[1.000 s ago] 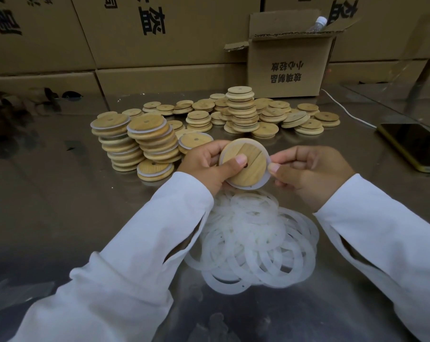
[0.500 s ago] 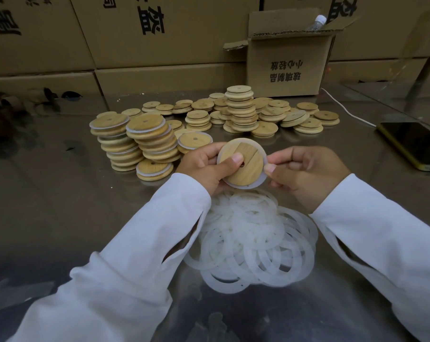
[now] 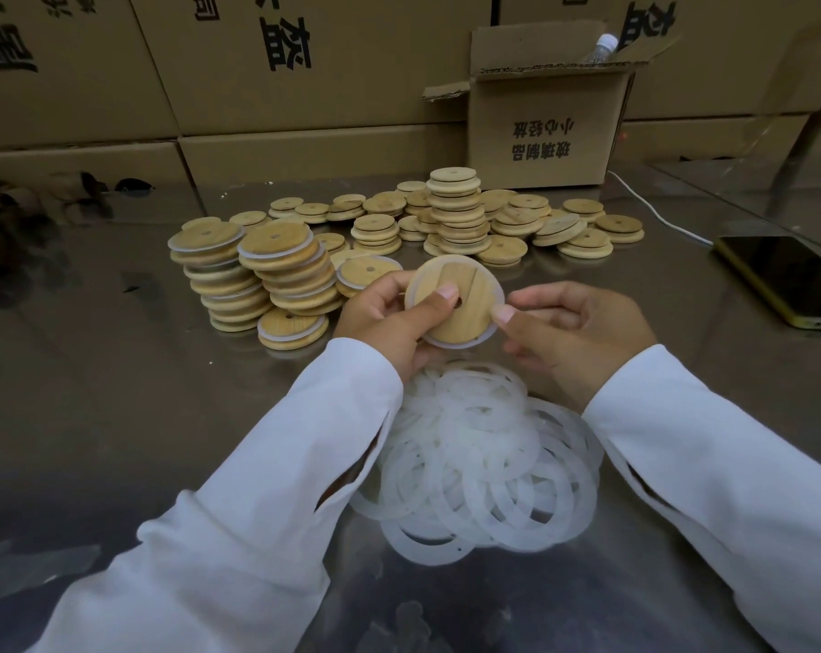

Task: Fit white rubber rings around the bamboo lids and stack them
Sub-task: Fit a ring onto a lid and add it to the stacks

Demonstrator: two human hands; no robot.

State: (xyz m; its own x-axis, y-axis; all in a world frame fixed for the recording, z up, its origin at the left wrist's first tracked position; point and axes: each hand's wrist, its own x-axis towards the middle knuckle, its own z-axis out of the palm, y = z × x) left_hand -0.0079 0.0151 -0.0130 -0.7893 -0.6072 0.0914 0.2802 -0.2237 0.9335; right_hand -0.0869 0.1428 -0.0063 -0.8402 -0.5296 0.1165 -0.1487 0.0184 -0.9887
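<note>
Sitting between the two hands is a round bamboo lid [image 3: 467, 306], lifted off the surface [image 3: 116, 393] and tipped so its flat face looks up at the camera. A small hole shows near the middle of the lid, and a white ring [image 3: 451, 344] goes round its edge. The left hand [image 3: 389, 318] grips the lid from the left, with the thumb laid across the wood and the fingers curled behind it. The right hand [image 3: 573, 332] pinches the lid's right edge, with the thumb tip pressed on the ring and the other fingers curled in. Both arms wear long white sleeves [image 3: 257, 511].

Right under the hands, on the shiny grey surface, lies a messy pile of white rings [image 3: 483, 464], all flat and overlapping. To the left of the held lid stand two tall stacks of lids [image 3: 281, 275] with white rings on them; they lean a bit and touch each other. One more ringed lid [image 3: 293, 328] lies in front of them.

Further back is a big heap of plain lids [image 3: 455, 214], some in low stacks, with one tall stack in the middle. Behind that is a small open box [image 3: 545, 124] with a clear bottle [image 3: 599, 47] poking out. A dark phone [image 3: 785, 280] lies at the right with a white cable [image 3: 653, 214] near it. Big brown boxes [image 3: 305, 63] line the back
</note>
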